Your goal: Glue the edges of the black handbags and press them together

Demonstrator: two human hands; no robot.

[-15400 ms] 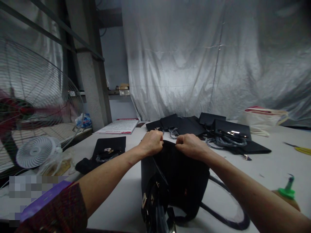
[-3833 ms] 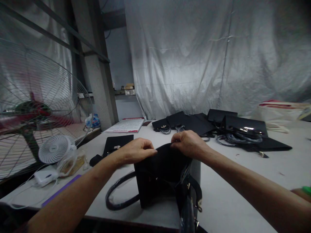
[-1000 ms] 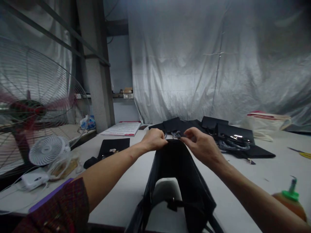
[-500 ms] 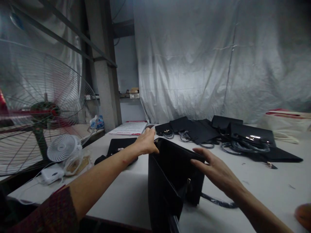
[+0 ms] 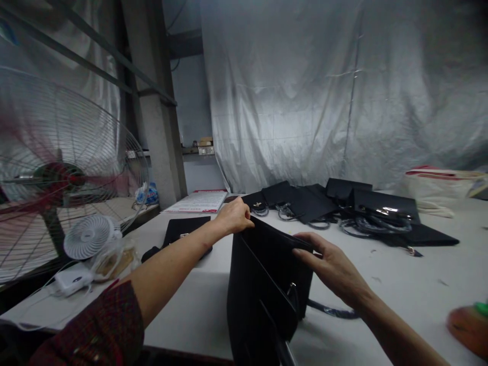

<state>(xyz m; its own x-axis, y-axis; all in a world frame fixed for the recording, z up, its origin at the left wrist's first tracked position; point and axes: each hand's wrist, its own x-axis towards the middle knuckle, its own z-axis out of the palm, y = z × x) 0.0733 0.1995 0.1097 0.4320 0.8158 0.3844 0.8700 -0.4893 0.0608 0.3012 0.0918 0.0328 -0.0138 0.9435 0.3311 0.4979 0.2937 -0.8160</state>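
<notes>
A black handbag [image 5: 263, 284] stands upright on the white table [image 5: 385, 295] right in front of me, its mouth turned toward me. My left hand [image 5: 235, 215] is closed on the bag's far left top corner. At the right end of the top edge, my right hand [image 5: 331, 264] has its fingers curled over the rim. A dark strap [image 5: 331, 310] trails out from under the bag to the right.
Several flat black bags [image 5: 343, 206] with handles lie at the back of the table. Another black bag [image 5: 183, 231] lies to the left. A large standing fan [image 5: 57, 178], a small white fan [image 5: 88, 236] and a white adapter [image 5: 70, 279] sit left. An orange bottle [image 5: 470, 330] is at right.
Since a second ago both hands left the middle of the bag's top edge and went to its two ends. The bag turned and now stands upright.
</notes>
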